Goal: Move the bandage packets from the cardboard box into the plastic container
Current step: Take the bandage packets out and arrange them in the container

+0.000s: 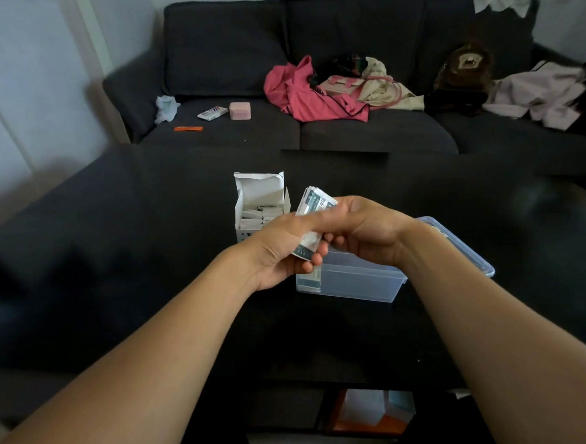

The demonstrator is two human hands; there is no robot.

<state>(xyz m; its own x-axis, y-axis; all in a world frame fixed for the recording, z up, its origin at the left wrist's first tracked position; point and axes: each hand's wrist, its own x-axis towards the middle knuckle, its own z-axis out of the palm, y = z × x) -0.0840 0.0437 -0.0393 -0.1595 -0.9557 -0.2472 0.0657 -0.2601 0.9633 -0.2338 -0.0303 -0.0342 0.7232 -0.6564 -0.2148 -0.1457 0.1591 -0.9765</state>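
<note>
Bandage packets (pixel 315 206): a small stack, clamped between both my hands, long axis running roughly 7 to 1 o'clock, top end fanned above my knuckles. Left hand (pixel 284 252) curls round the lower end; right hand (pixel 363 229) closes over the middle from 3 o'clock. Both grips narrow, shut on the stack.

The stack hangs over the near-left corner of the plastic container (pixel 360 281), which lies directly beneath and toward 4 o'clock. One packet (pixel 310 280) already shows against the container's left wall. My judgement: the drop is short and straight down; right hand sits nearer the opening.

Cardboard box (pixel 262 202) stands open at 10 o'clock, just beside the container, more packets inside. Dark table (pixel 146 247) underneath.
</note>
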